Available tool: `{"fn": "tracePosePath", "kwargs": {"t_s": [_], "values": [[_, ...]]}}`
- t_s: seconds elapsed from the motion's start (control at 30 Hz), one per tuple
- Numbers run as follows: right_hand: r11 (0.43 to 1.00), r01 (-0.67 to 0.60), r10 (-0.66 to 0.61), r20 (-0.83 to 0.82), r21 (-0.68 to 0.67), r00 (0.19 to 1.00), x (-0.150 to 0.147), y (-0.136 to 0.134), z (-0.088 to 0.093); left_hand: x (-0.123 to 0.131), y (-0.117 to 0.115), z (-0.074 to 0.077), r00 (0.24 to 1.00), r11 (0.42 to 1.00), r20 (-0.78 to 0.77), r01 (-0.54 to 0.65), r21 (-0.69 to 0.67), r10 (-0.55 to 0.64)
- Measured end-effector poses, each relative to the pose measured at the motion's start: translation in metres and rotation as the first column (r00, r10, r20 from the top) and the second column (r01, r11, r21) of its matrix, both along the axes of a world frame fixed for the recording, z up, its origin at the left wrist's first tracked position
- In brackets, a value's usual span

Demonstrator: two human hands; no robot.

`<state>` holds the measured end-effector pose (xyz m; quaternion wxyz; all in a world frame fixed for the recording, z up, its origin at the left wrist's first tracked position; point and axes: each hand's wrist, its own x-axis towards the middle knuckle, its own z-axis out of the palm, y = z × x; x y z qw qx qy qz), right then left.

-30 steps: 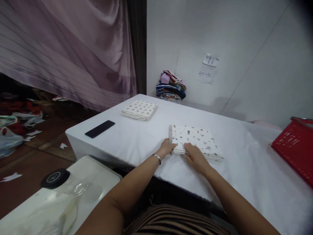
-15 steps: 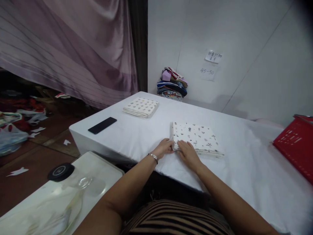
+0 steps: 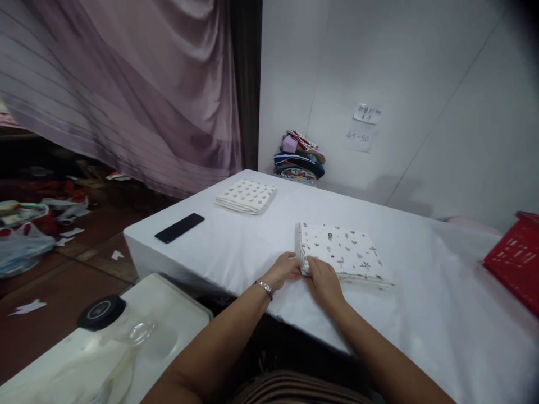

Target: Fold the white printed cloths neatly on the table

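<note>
A folded white cloth with small printed figures [image 3: 343,252] lies on the white table [image 3: 236,247] in front of me. My left hand [image 3: 285,268] touches its near left corner, fingers curled against the edge. My right hand [image 3: 323,280] rests on the same corner from the near side, fingers bent onto the cloth. Both hands pinch the corner. A second folded cloth with a dotted heart print [image 3: 247,196] lies farther back on the left, away from both hands.
A black phone [image 3: 179,228] lies near the table's left edge. A pile of coloured fabrics [image 3: 298,160] sits against the back wall. A red basket [image 3: 516,261] stands at the right. A white side surface with a black round disc [image 3: 101,312] is at lower left.
My right hand has slid left along the cloth's near edge until it meets my left hand at the corner. The camera view has shifted slightly.
</note>
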<state>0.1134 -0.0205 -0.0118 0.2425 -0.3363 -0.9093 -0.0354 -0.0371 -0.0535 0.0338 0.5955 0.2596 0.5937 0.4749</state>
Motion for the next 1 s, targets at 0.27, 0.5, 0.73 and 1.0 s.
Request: {"fn": "tracePosePath", "kwargs": {"t_s": [0.27,0.5,0.73,1.0], "values": [[0.999,0.015,-0.013,-0.069,0.034,0.998,-0.002,0.004,-0.003,-0.012,0.017,0.008,0.984,0.99,-0.115,0.131,-0.055,-0.137],[0.991,0.014,0.007,-0.158,0.13,0.987,0.0,0.008,-0.012,-0.01,0.066,0.006,0.984,0.992,-0.145,0.098,-0.074,-0.108],[0.987,0.006,0.041,-0.292,0.158,0.956,0.008,0.006,-0.015,-0.019,0.069,-0.013,0.964,0.997,-0.263,0.023,-0.072,-0.041],[0.988,-0.045,0.086,-0.283,0.149,0.955,0.008,0.004,-0.014,-0.036,0.12,-0.01,0.92,0.992,-0.375,-0.129,-0.014,0.114]]}}
